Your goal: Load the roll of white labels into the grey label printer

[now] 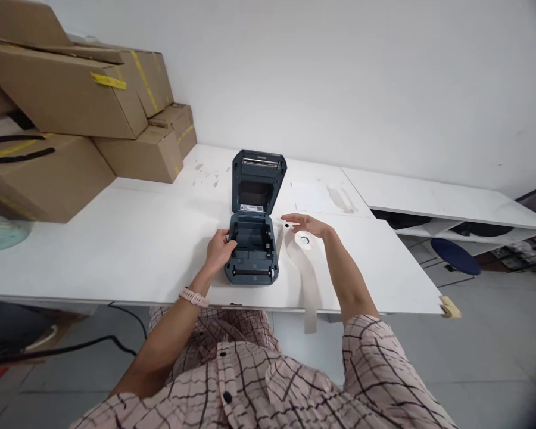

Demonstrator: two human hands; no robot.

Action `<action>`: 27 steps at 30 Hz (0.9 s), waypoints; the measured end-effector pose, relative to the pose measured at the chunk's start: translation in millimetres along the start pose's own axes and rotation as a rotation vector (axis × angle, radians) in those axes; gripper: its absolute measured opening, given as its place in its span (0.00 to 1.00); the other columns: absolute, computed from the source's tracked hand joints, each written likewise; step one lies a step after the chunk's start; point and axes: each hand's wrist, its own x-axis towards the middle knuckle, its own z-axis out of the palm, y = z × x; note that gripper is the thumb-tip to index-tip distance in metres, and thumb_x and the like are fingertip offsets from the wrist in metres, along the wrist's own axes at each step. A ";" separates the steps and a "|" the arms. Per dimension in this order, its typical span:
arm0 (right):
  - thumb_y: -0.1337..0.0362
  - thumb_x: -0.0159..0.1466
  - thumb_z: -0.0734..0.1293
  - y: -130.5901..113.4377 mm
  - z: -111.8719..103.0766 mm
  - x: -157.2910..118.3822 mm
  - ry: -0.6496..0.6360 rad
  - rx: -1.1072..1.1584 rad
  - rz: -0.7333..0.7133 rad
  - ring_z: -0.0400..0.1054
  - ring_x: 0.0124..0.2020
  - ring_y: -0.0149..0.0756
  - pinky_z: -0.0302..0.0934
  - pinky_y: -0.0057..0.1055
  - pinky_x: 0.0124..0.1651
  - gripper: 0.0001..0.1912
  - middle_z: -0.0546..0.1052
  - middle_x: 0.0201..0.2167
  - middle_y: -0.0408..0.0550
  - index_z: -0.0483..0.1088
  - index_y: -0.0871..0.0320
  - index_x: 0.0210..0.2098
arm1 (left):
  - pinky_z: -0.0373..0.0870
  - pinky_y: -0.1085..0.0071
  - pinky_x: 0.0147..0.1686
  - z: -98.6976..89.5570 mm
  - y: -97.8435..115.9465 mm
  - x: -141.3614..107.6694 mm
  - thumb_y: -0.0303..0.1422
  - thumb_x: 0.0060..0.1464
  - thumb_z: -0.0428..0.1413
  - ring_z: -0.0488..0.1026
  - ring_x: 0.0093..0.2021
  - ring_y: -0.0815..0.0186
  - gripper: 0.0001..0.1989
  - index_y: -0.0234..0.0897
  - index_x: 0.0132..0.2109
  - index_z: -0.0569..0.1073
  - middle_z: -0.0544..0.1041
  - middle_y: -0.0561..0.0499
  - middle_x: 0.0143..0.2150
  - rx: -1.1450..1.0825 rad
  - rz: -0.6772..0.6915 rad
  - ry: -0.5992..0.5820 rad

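Observation:
A dark blue-grey label printer stands on the white table with its lid raised, so its hollow inside and front roller show. My left hand grips the printer's left wall, the thumb over the rim. To the right of the printer my right hand hovers with fingers stretched out, just above a roll of white labels. A long strip from that roll runs towards me and hangs over the table's front edge. Close to the right fingertips is a small pale thing with a black spot; its kind is unclear.
Cardboard boxes are stacked on the table's left. A sheet of white paper lies behind the roll. A second white table with shelves adjoins on the right, near a blue stool. Black cables hang at lower left.

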 end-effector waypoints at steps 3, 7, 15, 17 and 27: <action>0.57 0.41 0.83 -5.5 8.7 15.0 -0.089 -0.038 0.052 0.77 0.50 0.50 0.70 0.46 0.55 0.29 0.85 0.46 0.52 0.82 0.56 0.43 | 0.66 0.68 0.34 0.1 0.7 -0.9 0.30 0.47 0.58 0.72 0.31 0.62 0.20 0.37 0.50 0.74 0.72 0.55 0.28 -0.005 -0.006 0.018; 0.40 0.48 0.78 -13.8 11.2 5.0 -0.045 -0.002 0.013 0.78 0.43 0.46 0.72 0.45 0.51 0.36 0.84 0.42 0.52 0.79 0.57 0.48 | 0.64 0.69 0.33 1.3 0.3 0.2 0.29 0.47 0.58 0.71 0.30 0.63 0.18 0.38 0.48 0.74 0.69 0.57 0.26 -0.008 -0.005 0.041; 0.41 0.65 0.68 -88.8 54.9 -13.7 -0.192 -0.219 -0.309 0.77 0.42 0.43 0.70 0.42 0.48 0.32 0.82 0.45 0.50 0.72 0.55 0.60 | 0.63 0.70 0.33 4.8 -4.8 2.2 0.30 0.48 0.58 0.69 0.29 0.65 0.19 0.37 0.50 0.73 0.68 0.57 0.27 -0.031 -0.008 0.031; 0.47 0.67 0.68 -104.2 82.6 -3.0 -0.293 -0.463 -0.340 0.76 0.45 0.45 0.69 0.42 0.51 0.28 0.81 0.50 0.52 0.73 0.55 0.60 | 0.64 0.70 0.32 4.6 -5.1 1.9 0.30 0.49 0.58 0.69 0.29 0.65 0.20 0.37 0.51 0.73 0.69 0.57 0.27 -0.037 -0.014 0.028; 0.61 0.70 0.64 -86.7 151.7 2.4 -0.268 -0.855 -0.275 0.77 0.53 0.52 0.70 0.46 0.53 0.24 0.79 0.58 0.60 0.68 0.60 0.64 | 0.66 0.70 0.32 2.1 -5.1 4.1 0.29 0.49 0.59 0.69 0.30 0.66 0.19 0.36 0.50 0.73 0.69 0.56 0.28 -0.047 -0.003 0.007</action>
